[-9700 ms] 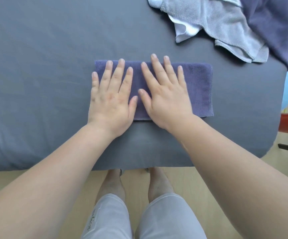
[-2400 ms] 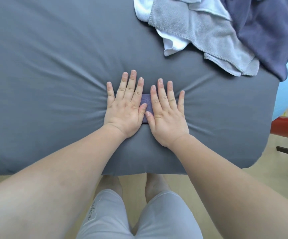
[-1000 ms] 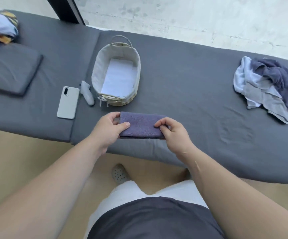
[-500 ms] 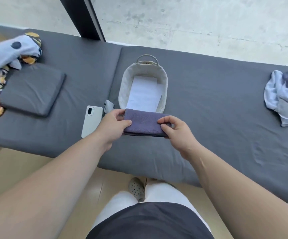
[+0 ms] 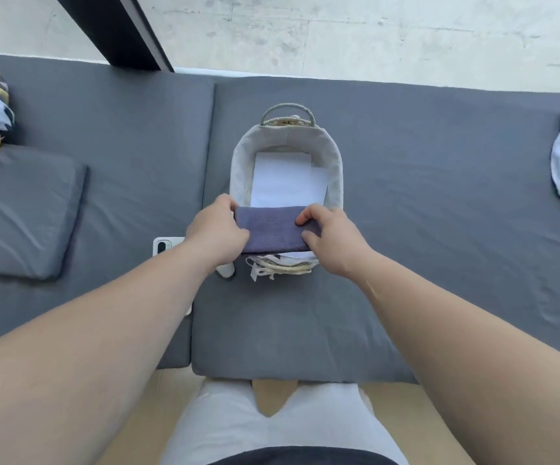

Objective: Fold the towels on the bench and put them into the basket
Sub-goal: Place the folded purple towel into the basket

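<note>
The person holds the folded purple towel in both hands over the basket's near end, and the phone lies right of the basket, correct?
Not quite. The head view shows the phone lying left of the basket, not right of it. The rest holds: the left hand and the right hand both hold the folded purple towel over the basket's near end.

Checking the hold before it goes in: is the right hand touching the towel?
Touching. The head view shows the right hand pinching the right end of the towel, fingers and thumb curled onto it.
</note>
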### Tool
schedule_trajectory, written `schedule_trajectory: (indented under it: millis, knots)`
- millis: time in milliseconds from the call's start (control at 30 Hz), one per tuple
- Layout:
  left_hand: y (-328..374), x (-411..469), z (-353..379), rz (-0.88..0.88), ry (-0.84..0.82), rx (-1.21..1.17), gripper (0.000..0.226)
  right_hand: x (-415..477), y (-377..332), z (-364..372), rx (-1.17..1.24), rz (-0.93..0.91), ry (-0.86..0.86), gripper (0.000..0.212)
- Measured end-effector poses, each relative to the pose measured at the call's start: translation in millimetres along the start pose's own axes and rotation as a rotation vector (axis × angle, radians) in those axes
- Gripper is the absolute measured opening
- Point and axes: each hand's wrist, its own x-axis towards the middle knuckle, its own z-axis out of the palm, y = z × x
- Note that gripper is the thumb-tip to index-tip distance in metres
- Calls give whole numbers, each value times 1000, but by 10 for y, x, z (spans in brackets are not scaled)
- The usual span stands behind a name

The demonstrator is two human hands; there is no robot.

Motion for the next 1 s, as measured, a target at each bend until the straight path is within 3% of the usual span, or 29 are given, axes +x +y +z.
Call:
schedule_trajectory:
  millis: [67,233,400,567,700,800,867,1000]
  knots:
    - [25,148,-13,82,-21,215,36,49,28,102,-49,16,16,21]
    - [183,490,20,258,-118,415,35,184,111,80,-224,55,72,20]
    - [216,697,50,395,-241,695,34,394,97,134,-399,74,-75,28]
    - [229,715,173,583,-84,1045,25,599,3,185,-515,109,-176,37]
    - [159,694,308,773,-1,1121,17,637,-26,218,-668,113,-247,39]
    - [85,636,378,794,-139,1095,17,611,-42,245,-813,31,-179,34]
    - [37,602,359,739,-258,1076,26,598,-45,245,-969,-124,-147,30]
    - [-4,581,268,695,-433,1114,56,600,-23,152,-1097,-362,-344,27]
